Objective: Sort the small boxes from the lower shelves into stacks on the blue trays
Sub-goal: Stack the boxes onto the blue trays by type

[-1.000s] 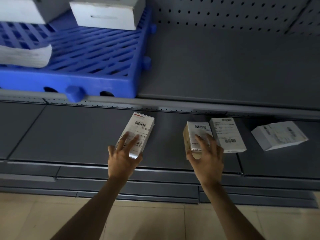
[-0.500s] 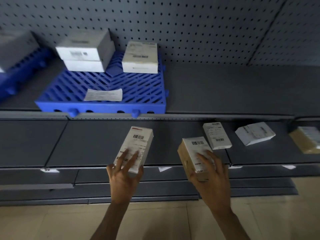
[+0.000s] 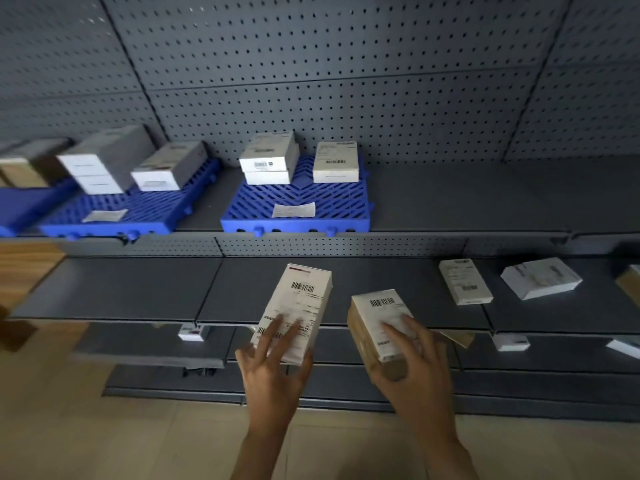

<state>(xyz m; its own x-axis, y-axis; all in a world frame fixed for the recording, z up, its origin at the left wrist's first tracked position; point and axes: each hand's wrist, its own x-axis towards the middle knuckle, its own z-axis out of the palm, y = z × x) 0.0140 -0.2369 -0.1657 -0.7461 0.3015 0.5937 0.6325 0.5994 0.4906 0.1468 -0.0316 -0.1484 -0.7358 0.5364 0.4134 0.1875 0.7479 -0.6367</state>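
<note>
My left hand (image 3: pixel 273 368) grips a tall white box (image 3: pixel 298 303) with barcodes, held in front of the lower shelf. My right hand (image 3: pixel 412 368) grips a tan box with a white label (image 3: pixel 375 320) beside it. On the upper shelf a blue tray (image 3: pixel 298 216) carries a stack of two white boxes (image 3: pixel 268 159), a single white box (image 3: pixel 336 162) and a paper slip (image 3: pixel 293 210). A second blue tray (image 3: pixel 114 216) to the left holds more boxes (image 3: pixel 104 161). Two white boxes (image 3: pixel 464 282) (image 3: pixel 540 282) lie on the lower shelf to the right.
A grey pegboard wall (image 3: pixel 346 81) backs the shelves. The upper shelf (image 3: pixel 467 199) runs bare to the right of the tray. A tan box edge (image 3: pixel 628 285) shows at far right. Small boxes (image 3: pixel 190 333) (image 3: pixel 510 342) sit on the shelf below. Beige floor tiles (image 3: pixel 104 438) lie underneath.
Both hands have lifted their boxes off the lower shelf and drawn them back. The view has tilted up and pulled away, so both blue trays and the pegboard now show.
</note>
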